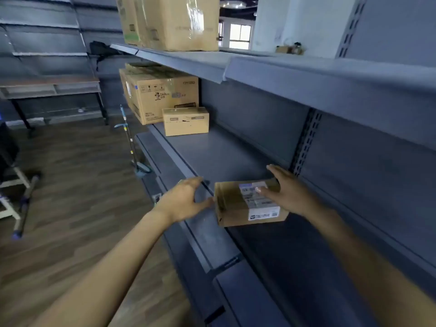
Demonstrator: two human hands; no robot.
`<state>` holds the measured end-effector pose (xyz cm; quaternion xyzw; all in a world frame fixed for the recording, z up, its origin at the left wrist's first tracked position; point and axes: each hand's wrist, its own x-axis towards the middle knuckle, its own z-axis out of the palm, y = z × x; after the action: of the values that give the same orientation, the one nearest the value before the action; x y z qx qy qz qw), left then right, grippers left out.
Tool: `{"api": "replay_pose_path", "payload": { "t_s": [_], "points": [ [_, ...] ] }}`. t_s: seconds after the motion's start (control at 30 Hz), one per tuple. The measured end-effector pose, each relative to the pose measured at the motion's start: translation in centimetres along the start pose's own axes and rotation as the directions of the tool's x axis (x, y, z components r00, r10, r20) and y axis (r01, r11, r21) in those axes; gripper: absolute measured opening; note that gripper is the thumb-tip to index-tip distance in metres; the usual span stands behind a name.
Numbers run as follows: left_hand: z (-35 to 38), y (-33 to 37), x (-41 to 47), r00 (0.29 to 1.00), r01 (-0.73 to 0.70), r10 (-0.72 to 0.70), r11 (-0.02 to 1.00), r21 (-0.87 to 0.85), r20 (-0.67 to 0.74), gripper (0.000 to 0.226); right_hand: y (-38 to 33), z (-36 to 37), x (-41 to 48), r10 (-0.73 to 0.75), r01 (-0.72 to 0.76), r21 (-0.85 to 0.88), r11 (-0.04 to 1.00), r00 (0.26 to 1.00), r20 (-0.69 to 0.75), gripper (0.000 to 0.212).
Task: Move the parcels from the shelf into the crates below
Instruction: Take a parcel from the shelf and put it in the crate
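Brown cardboard parcel with white shipping labels (pixel 236 204) sat flat on the grey metal shelf (pixel 224 156), right at the front lip, labelled face up. Its long axis ran across the shelf, from the lip towards the back panel, one short end facing my left hand (pixel 186 199). That hand was wide open, arm stretched out, fingers spread over the lip, and only the thumb tip touched that short end. My right hand (pixel 292 192) came in from the other side, thumb laid on the top label, fingers pretty much straight along the far edge, so touching but not clamped on. Further along the same shelf stood a small plain cardboard box (pixel 185 121), with a big printed cardboard carton (pixel 162 95) just behind it.
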<state>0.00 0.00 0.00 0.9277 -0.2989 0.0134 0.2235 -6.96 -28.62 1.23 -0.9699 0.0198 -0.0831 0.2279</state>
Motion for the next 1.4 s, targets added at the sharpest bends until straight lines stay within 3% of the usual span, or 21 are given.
{"api": "replay_pose_path", "payload": {
  "t_s": [0.13,0.23,0.4,0.57,0.7,1.07,1.3,1.4],
  "points": [
    [2.7,2.3,-0.3,0.999,-0.034,0.032,0.995,-0.094,-0.024,0.077,3.2,-0.5,-3.7,0.146,-0.145,0.01,0.989,0.989,-0.007,0.091],
    [4.4,3.2,0.0,0.999,0.019,-0.025,0.991,-0.129,-0.045,0.094,4.5,0.0,-5.5,0.176,-0.177,0.043,0.983,0.984,0.024,0.09],
    [5.9,2.9,-0.1,0.993,0.009,-0.042,0.963,-0.271,-0.114,0.087,5.2,1.4,-6.4,0.186,-0.189,0.085,0.978,0.981,0.05,0.089],
    [7.2,2.1,-0.3,0.998,-0.021,0.002,0.943,-0.332,-0.056,0.077,4.8,2.5,-5.9,0.134,-0.141,0.212,0.967,0.99,0.046,0.058],
    [7.7,2.2,-0.7,0.996,-0.054,0.022,0.925,-0.376,-0.089,0.065,4.3,3.2,-5.2,0.1,-0.093,0.253,0.963,0.995,-0.017,0.042],
    [2.3,-0.6,-2.8,0.913,-0.083,-0.092,0.913,-0.401,-0.397,0.077,-1.6,4.9,0.0,-0.042,0.123,0.402,0.907,0.978,-0.204,0.044],
    [-3.3,-7.8,-6.5,0.846,-0.032,-0.174,0.927,-0.373,-0.505,0.071,-10.9,9.6,5.1,-0.247,0.319,0.497,0.807,0.947,-0.207,0.038],
    [-5.2,-12.3,-8.1,0.809,0.033,-0.229,0.937,-0.347,-0.541,0.071,-15.5,12.3,7.6,-0.341,0.402,0.507,0.762,0.915,-0.214,0.047]
  ]
}}
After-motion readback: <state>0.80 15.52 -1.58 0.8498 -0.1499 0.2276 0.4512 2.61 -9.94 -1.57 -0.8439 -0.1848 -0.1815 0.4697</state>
